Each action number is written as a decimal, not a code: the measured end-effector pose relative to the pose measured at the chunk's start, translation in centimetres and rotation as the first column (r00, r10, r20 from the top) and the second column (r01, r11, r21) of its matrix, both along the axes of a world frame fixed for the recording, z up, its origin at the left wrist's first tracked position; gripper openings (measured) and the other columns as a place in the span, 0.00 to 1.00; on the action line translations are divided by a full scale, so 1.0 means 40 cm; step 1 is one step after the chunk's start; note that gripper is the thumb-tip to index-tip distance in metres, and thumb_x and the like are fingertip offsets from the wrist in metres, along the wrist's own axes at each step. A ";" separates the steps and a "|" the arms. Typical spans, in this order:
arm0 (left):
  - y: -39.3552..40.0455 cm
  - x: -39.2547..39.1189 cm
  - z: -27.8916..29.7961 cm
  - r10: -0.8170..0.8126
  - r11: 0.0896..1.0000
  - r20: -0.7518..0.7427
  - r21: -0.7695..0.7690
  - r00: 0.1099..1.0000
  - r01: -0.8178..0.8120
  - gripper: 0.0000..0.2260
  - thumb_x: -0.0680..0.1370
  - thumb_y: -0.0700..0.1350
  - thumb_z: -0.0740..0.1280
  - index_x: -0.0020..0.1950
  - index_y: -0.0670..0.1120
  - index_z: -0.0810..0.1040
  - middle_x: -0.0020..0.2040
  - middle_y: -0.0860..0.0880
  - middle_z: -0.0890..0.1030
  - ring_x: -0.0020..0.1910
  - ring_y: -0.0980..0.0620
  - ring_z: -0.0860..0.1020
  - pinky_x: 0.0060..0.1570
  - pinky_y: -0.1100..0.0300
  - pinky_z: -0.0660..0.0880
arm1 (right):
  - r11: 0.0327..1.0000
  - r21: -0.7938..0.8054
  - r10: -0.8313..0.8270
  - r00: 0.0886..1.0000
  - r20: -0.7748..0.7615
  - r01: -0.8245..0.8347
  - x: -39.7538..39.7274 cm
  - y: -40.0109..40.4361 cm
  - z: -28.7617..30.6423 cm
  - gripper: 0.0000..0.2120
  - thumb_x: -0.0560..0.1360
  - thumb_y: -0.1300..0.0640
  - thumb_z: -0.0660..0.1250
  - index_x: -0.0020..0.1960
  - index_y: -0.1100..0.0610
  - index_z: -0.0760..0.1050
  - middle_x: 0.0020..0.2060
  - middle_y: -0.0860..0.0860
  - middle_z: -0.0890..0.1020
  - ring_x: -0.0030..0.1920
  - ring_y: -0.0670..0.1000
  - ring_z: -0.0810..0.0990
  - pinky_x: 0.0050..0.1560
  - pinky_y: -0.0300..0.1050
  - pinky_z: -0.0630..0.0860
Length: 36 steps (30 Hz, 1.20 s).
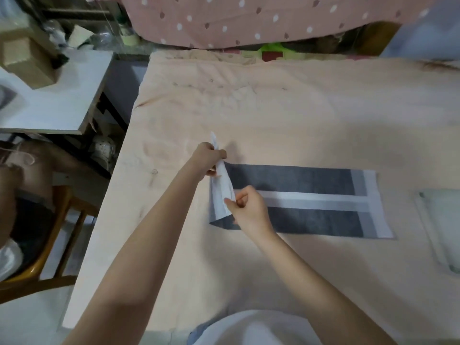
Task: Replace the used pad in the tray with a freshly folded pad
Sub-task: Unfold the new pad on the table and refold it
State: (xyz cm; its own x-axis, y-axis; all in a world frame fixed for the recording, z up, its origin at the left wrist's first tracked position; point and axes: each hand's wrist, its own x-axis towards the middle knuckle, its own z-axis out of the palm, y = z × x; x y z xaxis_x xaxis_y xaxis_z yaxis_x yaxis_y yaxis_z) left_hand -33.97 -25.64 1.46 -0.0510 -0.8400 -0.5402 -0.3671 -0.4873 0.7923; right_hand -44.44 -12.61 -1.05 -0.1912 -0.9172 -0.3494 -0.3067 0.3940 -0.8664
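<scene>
Folding has only begun: both hands, left hand [208,157] and right hand [245,204], pinch the grey pad's [298,180] lifted end on the table [273,115]; the tray [440,227] waits, apparently empty.

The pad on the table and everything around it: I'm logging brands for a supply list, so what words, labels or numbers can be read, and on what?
None can be read.
The pad, gripped by the left hand and right hand: grey and white bands only, no print.
The tray: no visible marking.
The cardboard box: no legible label.
The pink cloth: spots only.
</scene>
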 end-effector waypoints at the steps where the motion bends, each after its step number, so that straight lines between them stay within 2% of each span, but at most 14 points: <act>1: 0.001 -0.023 0.003 -0.015 1.000 -0.001 -0.012 1.000 0.015 0.06 0.76 0.38 0.65 0.48 0.40 0.69 0.40 0.43 0.72 0.36 0.47 0.73 0.32 0.58 0.74 | 1.000 0.002 -0.020 1.000 0.013 0.020 -0.027 0.006 0.003 0.09 0.73 0.56 0.70 0.43 0.57 0.70 0.35 0.48 0.76 0.37 0.50 0.79 0.39 0.49 0.81; 4: 0.001 -0.101 0.007 -0.062 0.997 -0.019 -0.049 0.998 0.061 0.06 0.75 0.38 0.65 0.43 0.41 0.68 0.35 0.44 0.69 0.31 0.49 0.71 0.28 0.61 0.71 | 0.997 0.009 -0.080 0.994 0.081 0.080 -0.103 0.018 0.009 0.09 0.73 0.56 0.71 0.41 0.54 0.71 0.36 0.47 0.77 0.31 0.41 0.79 0.29 0.37 0.78; 6: 0.000 -0.158 0.005 -0.102 0.992 -0.011 -0.075 0.995 0.101 0.11 0.75 0.38 0.65 0.36 0.43 0.65 0.32 0.45 0.68 0.27 0.50 0.70 0.25 0.63 0.69 | 0.992 0.015 -0.129 0.985 0.111 0.128 -0.151 0.026 0.012 0.09 0.73 0.57 0.71 0.40 0.54 0.71 0.35 0.48 0.77 0.29 0.38 0.78 0.27 0.32 0.74; 11: 0.014 -0.304 -0.024 -0.164 0.983 -0.029 -0.083 0.986 0.161 0.13 0.76 0.39 0.65 0.34 0.44 0.65 0.27 0.45 0.70 0.15 0.55 0.71 0.19 0.65 0.71 | 0.958 0.105 -0.280 0.946 0.162 0.266 -0.275 0.046 0.001 0.09 0.71 0.58 0.73 0.40 0.57 0.72 0.35 0.50 0.77 0.32 0.46 0.77 0.27 0.32 0.73; 14: 0.030 -0.376 -0.057 -0.205 0.979 -0.069 -0.032 0.976 0.204 0.12 0.79 0.42 0.61 0.36 0.42 0.69 0.29 0.43 0.76 0.16 0.55 0.72 0.19 0.66 0.71 | 0.913 0.247 -0.379 0.898 0.226 0.323 -0.339 0.056 -0.025 0.11 0.70 0.58 0.74 0.39 0.58 0.71 0.32 0.51 0.77 0.30 0.47 0.78 0.31 0.37 0.76; 17: 0.060 -0.404 -0.098 -0.255 0.966 -0.096 -0.054 0.962 0.251 0.13 0.81 0.44 0.59 0.38 0.42 0.71 0.33 0.43 0.78 0.25 0.50 0.74 0.25 0.61 0.72 | 0.886 0.331 -0.412 0.881 0.233 0.327 -0.383 0.062 -0.065 0.10 0.71 0.60 0.73 0.41 0.60 0.72 0.36 0.53 0.78 0.31 0.49 0.79 0.34 0.39 0.78; 18: 0.076 -0.399 -0.115 -0.261 0.959 -0.033 -0.121 0.965 0.255 0.12 0.81 0.44 0.58 0.39 0.42 0.71 0.35 0.43 0.78 0.29 0.48 0.75 0.30 0.57 0.72 | 0.880 0.345 -0.412 0.885 0.216 0.325 -0.392 0.064 -0.079 0.10 0.71 0.60 0.73 0.42 0.60 0.72 0.36 0.53 0.78 0.32 0.49 0.78 0.34 0.38 0.78; 20: 0.114 -0.368 -0.154 -0.250 0.895 0.236 -0.314 0.939 0.317 0.09 0.80 0.45 0.57 0.44 0.43 0.73 0.39 0.46 0.79 0.38 0.47 0.75 0.37 0.54 0.70 | 0.874 0.367 -0.406 0.894 0.189 0.320 -0.406 0.068 -0.108 0.09 0.72 0.61 0.72 0.43 0.61 0.72 0.36 0.53 0.78 0.31 0.48 0.78 0.32 0.36 0.77; 22: 0.147 -0.328 -0.205 -0.213 0.744 0.529 -0.457 0.821 0.487 0.09 0.79 0.45 0.58 0.51 0.44 0.76 0.46 0.47 0.80 0.46 0.46 0.75 0.43 0.53 0.69 | 0.875 0.384 -0.386 0.905 0.181 0.296 -0.412 0.072 -0.132 0.08 0.72 0.61 0.72 0.43 0.61 0.73 0.35 0.53 0.78 0.31 0.48 0.77 0.32 0.36 0.77; 24: 0.174 -0.291 -0.257 -0.218 0.627 0.711 -0.423 0.668 0.654 0.15 0.80 0.47 0.58 0.63 0.45 0.75 0.62 0.46 0.77 0.62 0.44 0.73 0.58 0.52 0.66 | 0.884 0.386 -0.343 0.926 0.158 0.262 -0.416 0.076 -0.150 0.07 0.72 0.61 0.72 0.42 0.61 0.74 0.34 0.54 0.78 0.31 0.48 0.76 0.33 0.37 0.77; 26: 0.199 -0.265 -0.300 -0.255 0.586 0.791 -0.332 0.557 0.740 0.20 0.81 0.51 0.55 0.72 0.45 0.67 0.73 0.46 0.67 0.73 0.44 0.62 0.72 0.50 0.55 | 0.896 0.373 -0.309 0.942 0.132 0.241 -0.421 0.079 -0.158 0.08 0.71 0.60 0.73 0.42 0.61 0.75 0.32 0.53 0.78 0.30 0.48 0.75 0.32 0.38 0.75; 28: 0.220 -0.251 -0.327 -0.256 0.561 0.833 -0.285 0.490 0.777 0.23 0.82 0.53 0.51 0.75 0.44 0.62 0.75 0.45 0.62 0.75 0.44 0.58 0.74 0.48 0.47 | 0.902 0.372 -0.282 0.951 0.126 0.218 -0.426 0.078 -0.160 0.08 0.69 0.59 0.74 0.41 0.61 0.76 0.31 0.53 0.78 0.30 0.48 0.74 0.30 0.37 0.73; 31: 0.232 -0.252 -0.340 -0.242 0.532 0.863 -0.264 0.443 0.805 0.25 0.81 0.53 0.48 0.73 0.42 0.66 0.73 0.42 0.66 0.72 0.41 0.64 0.71 0.43 0.54 | 0.893 0.416 -0.260 0.951 0.166 0.171 -0.434 0.076 -0.162 0.09 0.69 0.57 0.75 0.39 0.59 0.76 0.28 0.51 0.77 0.27 0.47 0.73 0.25 0.36 0.69; 36: 0.231 -0.265 -0.351 -0.257 0.532 0.869 -0.237 0.422 0.813 0.25 0.81 0.53 0.47 0.74 0.42 0.64 0.74 0.42 0.64 0.73 0.42 0.62 0.72 0.43 0.55 | 0.868 0.485 -0.247 0.939 0.241 0.104 -0.456 0.084 -0.168 0.11 0.68 0.54 0.76 0.39 0.58 0.75 0.23 0.49 0.73 0.23 0.45 0.70 0.25 0.38 0.68</act>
State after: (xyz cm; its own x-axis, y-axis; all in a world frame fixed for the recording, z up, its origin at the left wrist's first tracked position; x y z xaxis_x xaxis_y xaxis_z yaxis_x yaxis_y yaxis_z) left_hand -44.56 -16.41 -12.59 -0.4878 -0.8693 -0.0793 -0.8689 0.4748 0.1397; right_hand -62.69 -9.26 -7.77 -0.1599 -0.5990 -0.7847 0.0378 0.7906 -0.6112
